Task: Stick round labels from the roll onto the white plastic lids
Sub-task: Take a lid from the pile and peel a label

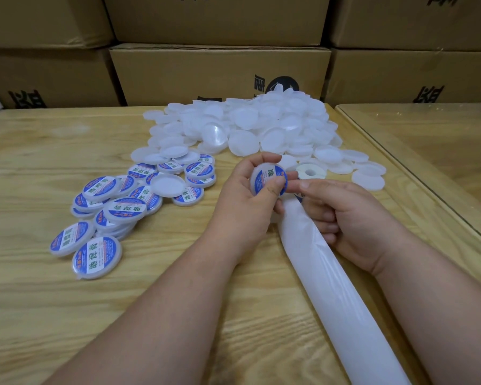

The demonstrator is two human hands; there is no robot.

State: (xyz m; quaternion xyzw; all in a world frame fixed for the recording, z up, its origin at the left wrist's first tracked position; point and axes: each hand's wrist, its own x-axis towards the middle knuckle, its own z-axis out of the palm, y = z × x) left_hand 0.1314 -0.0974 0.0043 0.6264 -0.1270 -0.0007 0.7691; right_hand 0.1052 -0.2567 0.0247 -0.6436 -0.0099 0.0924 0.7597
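My left hand [247,201] grips a white plastic lid [267,180] with a blue and white round label on it, thumb pressing the label's face. My right hand [345,215] sits beside it, index finger reaching to the lid's right edge, other fingers curled over the white backing strip [317,273] that runs from the label roll [310,172] toward me. A large pile of unlabelled white lids [250,126] lies behind the hands. A heap of labelled lids [117,207] lies at the left.
The wooden table [39,168] carries everything; a glass-topped second table [428,134] adjoins on the right. Stacked cardboard boxes [220,70] wall off the back edge.
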